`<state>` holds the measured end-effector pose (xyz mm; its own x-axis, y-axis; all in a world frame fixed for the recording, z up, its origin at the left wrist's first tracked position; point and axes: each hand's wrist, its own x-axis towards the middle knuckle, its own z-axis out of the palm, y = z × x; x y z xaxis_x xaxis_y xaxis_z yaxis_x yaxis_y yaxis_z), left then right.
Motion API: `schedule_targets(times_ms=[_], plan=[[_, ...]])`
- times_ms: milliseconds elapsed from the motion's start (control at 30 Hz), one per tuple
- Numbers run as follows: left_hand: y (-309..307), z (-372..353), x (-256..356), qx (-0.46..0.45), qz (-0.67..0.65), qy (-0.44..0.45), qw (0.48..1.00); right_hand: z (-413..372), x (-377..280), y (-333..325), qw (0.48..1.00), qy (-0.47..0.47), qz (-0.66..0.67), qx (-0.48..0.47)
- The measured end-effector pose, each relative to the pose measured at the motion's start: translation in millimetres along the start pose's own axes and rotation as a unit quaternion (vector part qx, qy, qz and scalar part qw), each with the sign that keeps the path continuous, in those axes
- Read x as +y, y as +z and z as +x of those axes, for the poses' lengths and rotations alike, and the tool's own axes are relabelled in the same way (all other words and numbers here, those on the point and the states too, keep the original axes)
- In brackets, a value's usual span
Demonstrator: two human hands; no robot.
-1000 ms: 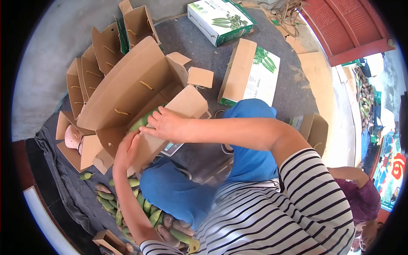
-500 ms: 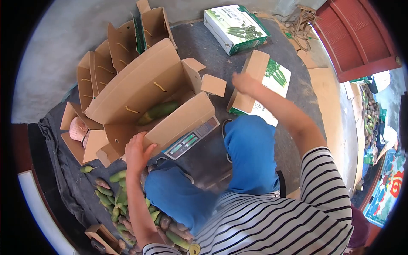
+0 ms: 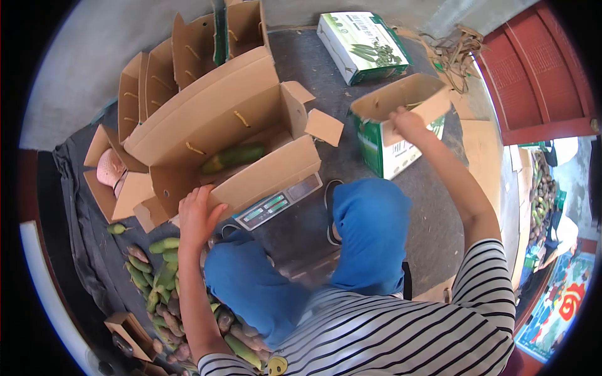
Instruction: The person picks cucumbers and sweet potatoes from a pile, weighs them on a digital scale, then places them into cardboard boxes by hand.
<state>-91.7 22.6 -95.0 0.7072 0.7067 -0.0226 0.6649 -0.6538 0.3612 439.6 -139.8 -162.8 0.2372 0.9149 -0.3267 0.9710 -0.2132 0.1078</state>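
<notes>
My left hand (image 3: 198, 213) grips the near left edge of a large open cardboard box (image 3: 207, 119), its thumb on the outer side. The box stands on a digital scale (image 3: 279, 202), whose panel shows in front. Inside lies a long green radish (image 3: 235, 156). To the right, my right hand (image 3: 407, 124) is closed on the near flap of a green-and-white printed carton (image 3: 371, 141). That carton stands upright with its top open; its inside bottom is hidden from me.
Several open cardboard boxes (image 3: 188, 53) line the wall at the back left. A closed printed carton (image 3: 367, 47) lies behind. Green and reddish radishes (image 3: 164, 276) are heaped at lower left. A pink hat (image 3: 111, 169) sits in a small box. Another person (image 3: 561, 238) is at far right.
The printed carton on the right has gone from lying tilted to standing upright, its opening upward. My right hand has moved right and now holds its flap. My left hand stays on the large box.
</notes>
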Motion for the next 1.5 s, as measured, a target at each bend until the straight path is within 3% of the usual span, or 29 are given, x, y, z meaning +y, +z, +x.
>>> schedule_targets(times_ms=[133, 200, 267, 367, 400, 433, 500, 600, 633, 700, 800, 900, 933, 1033, 1067, 1167, 1300, 1333, 1500], plan=[[3, -2, -2, 0.008, -0.007, 0.008, 1.000, 15, 0, -13, 0.979, 0.100, 0.068, 0.167], [1, -5, -5, 0.013, -0.024, 0.003, 1.000, 37, 5, 14, 0.967, 0.109, 0.084, 0.216], [-2, -5, -6, 0.030, -0.038, -0.008, 0.999, 57, 13, 45, 0.964, 0.067, 0.104, 0.236], [-10, -25, -1, 0.125, -0.006, -0.005, 0.992, 80, 8, 41, 0.982, 0.057, 0.120, 0.132], [-12, -38, -3, 0.169, -0.004, -0.023, 0.985, 87, 22, 49, 0.980, -0.010, 0.088, 0.180], [-12, -50, -6, 0.214, -0.004, -0.034, 0.976, 90, 15, 26, 0.985, 0.005, 0.046, 0.163], [-2, -87, -7, 0.305, -0.013, -0.098, 0.947, 84, -5, -23, 0.969, 0.019, 0.071, 0.237], [38, -148, -13, 0.362, -0.008, -0.203, 0.910, 14, -130, -145, 0.930, -0.083, 0.272, 0.232], [53, -165, -16, 0.327, -0.020, -0.250, 0.911, -8, -169, -171, 0.918, -0.109, 0.311, 0.220], [91, -202, -24, 0.256, -0.047, -0.343, 0.903, -42, -226, -201, 0.927, -0.195, 0.262, 0.187], [164, -262, -34, 0.155, -0.079, -0.452, 0.875, -71, -290, -206, 0.930, -0.300, 0.165, 0.131], [177, -290, -28, 0.054, -0.075, -0.558, 0.824, -73, -323, -187, 0.926, -0.349, 0.084, 0.114], [186, -299, -28, 0.079, -0.046, -0.551, 0.829, -69, -331, -180, 0.924, -0.353, 0.060, 0.132], [195, -302, -29, 0.002, -0.045, -0.571, 0.820, -54, -341, -152, 0.926, -0.343, 0.037, 0.152], [203, -304, -29, 0.002, 0.005, -0.540, 0.842, -46, -341, -143, 0.929, -0.334, 0.039, 0.156], [217, -311, -37, -0.022, 0.027, -0.582, 0.813, -27, -336, -123, 0.928, -0.331, 0.051, 0.162], [201, -340, -40, 0.001, -0.061, -0.611, 0.789, -17, -337, -123, 0.932, -0.324, 0.069, 0.147], [202, -348, -41, 0.062, -0.073, -0.576, 0.812, -15, -338, -122, 0.934, -0.320, 0.066, 0.145], [210, -333, -54, 0.034, -0.124, -0.634, 0.763, -7, -340, -119, 0.935, -0.325, 0.056, 0.131]])
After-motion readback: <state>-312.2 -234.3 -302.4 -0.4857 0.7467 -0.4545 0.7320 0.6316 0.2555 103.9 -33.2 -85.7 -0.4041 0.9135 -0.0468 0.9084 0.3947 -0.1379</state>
